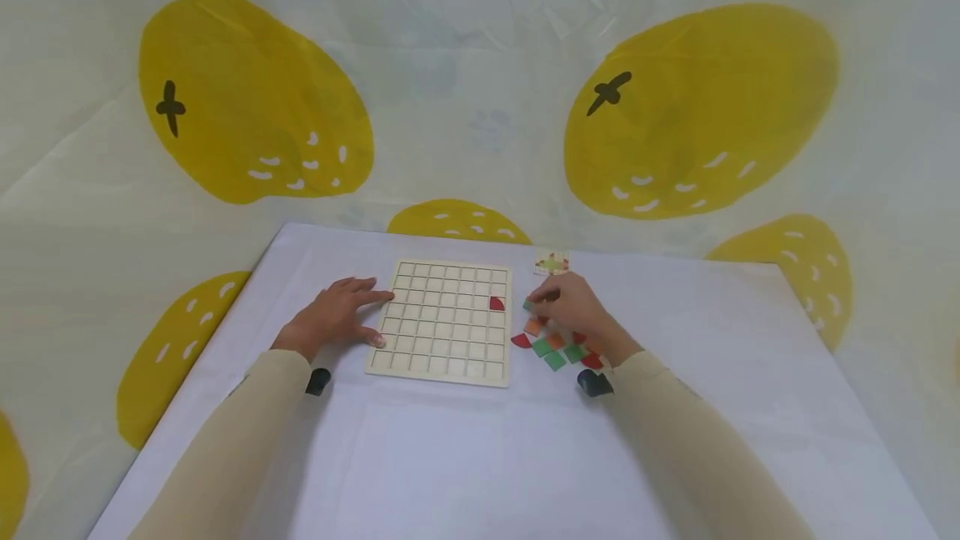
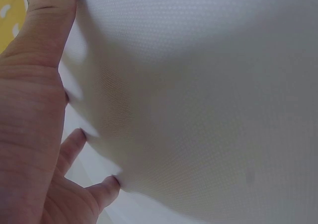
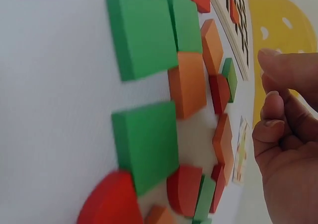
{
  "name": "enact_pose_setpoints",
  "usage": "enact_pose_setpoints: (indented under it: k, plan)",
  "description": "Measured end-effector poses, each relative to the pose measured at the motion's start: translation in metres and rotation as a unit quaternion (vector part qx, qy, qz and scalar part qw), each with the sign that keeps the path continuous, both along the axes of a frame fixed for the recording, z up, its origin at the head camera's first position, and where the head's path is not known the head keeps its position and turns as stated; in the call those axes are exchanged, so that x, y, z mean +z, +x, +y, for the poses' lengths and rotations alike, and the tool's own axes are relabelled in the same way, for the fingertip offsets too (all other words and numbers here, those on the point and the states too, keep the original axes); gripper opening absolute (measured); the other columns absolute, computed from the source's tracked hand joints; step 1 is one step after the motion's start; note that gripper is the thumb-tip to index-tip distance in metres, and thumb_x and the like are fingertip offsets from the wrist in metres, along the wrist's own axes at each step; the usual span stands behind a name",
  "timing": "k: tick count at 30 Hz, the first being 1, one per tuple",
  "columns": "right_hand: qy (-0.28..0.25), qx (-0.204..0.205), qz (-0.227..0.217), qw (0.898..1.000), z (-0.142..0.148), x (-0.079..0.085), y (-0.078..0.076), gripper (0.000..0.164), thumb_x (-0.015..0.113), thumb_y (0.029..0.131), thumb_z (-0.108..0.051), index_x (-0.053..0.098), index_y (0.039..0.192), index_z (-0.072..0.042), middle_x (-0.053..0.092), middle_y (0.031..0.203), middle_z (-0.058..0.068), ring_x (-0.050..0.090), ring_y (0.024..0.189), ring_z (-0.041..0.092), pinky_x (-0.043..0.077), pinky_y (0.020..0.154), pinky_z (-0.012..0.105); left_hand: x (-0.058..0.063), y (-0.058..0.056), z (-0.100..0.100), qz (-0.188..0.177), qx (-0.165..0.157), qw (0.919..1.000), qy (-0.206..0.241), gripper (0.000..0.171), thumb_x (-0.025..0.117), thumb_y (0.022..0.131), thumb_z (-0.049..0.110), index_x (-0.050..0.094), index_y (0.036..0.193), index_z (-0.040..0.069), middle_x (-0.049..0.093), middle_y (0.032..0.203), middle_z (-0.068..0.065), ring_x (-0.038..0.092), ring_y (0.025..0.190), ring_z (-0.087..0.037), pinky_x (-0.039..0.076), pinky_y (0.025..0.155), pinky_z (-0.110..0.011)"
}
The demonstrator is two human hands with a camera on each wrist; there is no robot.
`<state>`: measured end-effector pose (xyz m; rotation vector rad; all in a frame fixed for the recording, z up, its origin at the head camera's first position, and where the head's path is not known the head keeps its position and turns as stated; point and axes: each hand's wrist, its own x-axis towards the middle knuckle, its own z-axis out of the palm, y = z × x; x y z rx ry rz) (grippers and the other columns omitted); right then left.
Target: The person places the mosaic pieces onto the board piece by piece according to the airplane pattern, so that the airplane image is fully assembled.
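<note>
A pale wooden grid board [image 1: 442, 332] lies on the table with one red quarter-circle piece [image 1: 497, 303] in a cell near its right edge. My left hand [image 1: 333, 317] is spread at the board's left side, index finger and thumb touching that edge. To the right of the board, my right hand [image 1: 576, 305] hovers over loose pieces, its fingers loosely bent. A small green piece [image 1: 528, 304] shows by its fingertips in the head view. In the right wrist view the same hand [image 3: 290, 129] shows nothing between its fingertips, and a green piece [image 3: 229, 80] lies on the cloth.
Several green squares [image 1: 554, 361], orange pieces [image 1: 533, 326] and red quarter-circles [image 1: 521, 341] lie scattered under the right hand. A small pattern card [image 1: 551, 262] lies behind them. White cloth [image 1: 420, 457] covers the table; a curtain with yellow fruit prints [image 1: 480, 107] hangs behind.
</note>
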<state>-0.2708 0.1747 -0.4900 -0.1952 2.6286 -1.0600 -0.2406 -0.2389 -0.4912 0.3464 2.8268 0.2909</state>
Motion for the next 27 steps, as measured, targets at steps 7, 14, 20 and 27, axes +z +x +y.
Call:
enact_pose_setpoints:
  k: [7,14,20,27]
  plan:
    - [0.014,0.017,0.017,1.000,0.017,0.002,0.013,0.018,0.076,0.095,-0.018,0.081,0.113,-0.015,0.076,0.109,0.005,0.063,0.099,0.024,0.062,0.079,0.030,-0.002,0.002,-0.004,0.003,0.002,1.0000,0.000,0.091,0.087,0.075,0.055,0.051,0.154,0.032,0.035,0.169,-0.016,0.027,0.156,-0.048,0.023,0.124,-0.072]
    - [0.031,0.034,0.024,0.999,0.046,-0.005,0.019,0.018,0.074,0.096,-0.015,0.080,0.113,-0.014,0.075,0.103,0.005,0.064,0.091,0.021,0.060,0.080,0.030,-0.005,0.002,-0.006,-0.001,0.007,1.0000,0.001,0.092,0.087,0.074,0.057,0.050,0.155,0.034,0.034,0.170,-0.015,0.026,0.157,-0.046,0.022,0.126,-0.070]
    - [0.020,0.077,0.066,0.995,0.078,-0.013,0.026,0.016,0.074,0.093,-0.007,0.082,0.106,-0.012,0.078,0.104,0.005,0.064,0.098,0.022,0.058,0.083,0.031,-0.005,0.000,-0.004,-0.005,0.010,0.9999,0.006,0.093,0.087,0.074,0.057,0.049,0.156,0.034,0.033,0.171,-0.014,0.024,0.158,-0.045,0.021,0.127,-0.068]
    - [0.025,0.109,0.119,0.987,0.103,-0.019,0.032,0.022,0.076,0.088,0.001,0.083,0.104,-0.013,0.079,0.101,0.002,0.065,0.096,0.021,0.055,0.080,0.025,-0.007,-0.003,-0.001,-0.003,0.010,0.9999,0.007,0.094,0.086,0.073,0.059,0.048,0.156,0.037,0.033,0.171,-0.012,0.025,0.158,-0.043,0.023,0.128,-0.066]
